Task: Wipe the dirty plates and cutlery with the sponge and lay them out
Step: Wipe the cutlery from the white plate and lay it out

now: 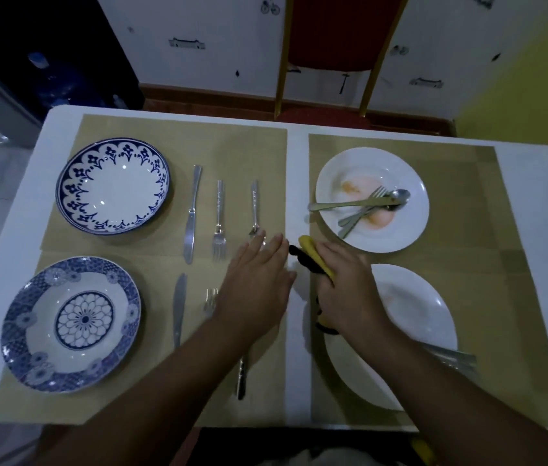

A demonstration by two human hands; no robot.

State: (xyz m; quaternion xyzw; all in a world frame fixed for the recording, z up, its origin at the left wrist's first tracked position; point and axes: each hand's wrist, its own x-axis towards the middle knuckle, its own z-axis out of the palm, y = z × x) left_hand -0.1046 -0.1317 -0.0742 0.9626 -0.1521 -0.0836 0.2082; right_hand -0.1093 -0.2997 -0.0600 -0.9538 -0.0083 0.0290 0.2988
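While left fingers point(274, 247) lie straight, right fingers point(331, 255) curl round the sponge point(310, 247), its end protruding.

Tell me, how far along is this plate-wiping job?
About half. Done: two blue plates look clean on the left mats, knives and forks in rows beside them. In hand: right hand grips the sponge; left hand lies flat by those rows. Left: far white plate, smeared, cutlery piled on it; near white plate, faintly smeared.

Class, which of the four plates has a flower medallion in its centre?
The near-left blue plate; the far-left plate, far-right plate and near-right plate have unpatterned centres.
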